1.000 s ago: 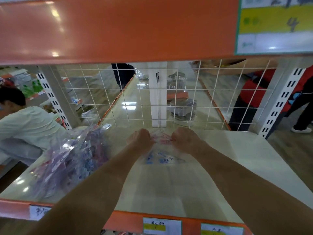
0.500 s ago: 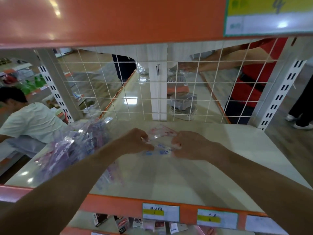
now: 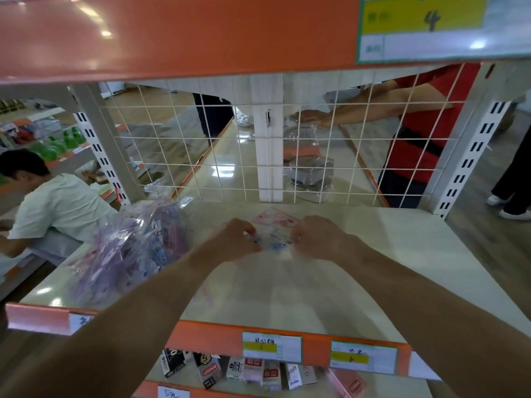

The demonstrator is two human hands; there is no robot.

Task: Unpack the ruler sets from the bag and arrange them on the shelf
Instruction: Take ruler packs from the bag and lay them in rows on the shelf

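Both hands are over the middle of the shelf (image 3: 402, 268), nearer to its back edge than to its front edge. The left hand (image 3: 234, 239) has its fingers curled, and its thumb and fingertips pinch the left end of a ruler set (image 3: 277, 244), a flat clear packet with blue print. The right hand (image 3: 317, 239) is curled in the same way and pinches the right end of the same packet. The packet is low between the two hands, either on the shelf board or just above it. The picture is blurred there and I cannot tell which.

Just behind it, toward the back edge, a second ruler set (image 3: 274, 219) with pink print lies flat on the board. The bag (image 3: 129, 248), of clear plastic and full of more packets in purple and pink, lies at the left edge of the shelf, beside the left forearm. A white wire grid (image 3: 172, 156) stands along the back edge. Paper price labels (image 3: 271, 347) sit on the orange front edge.
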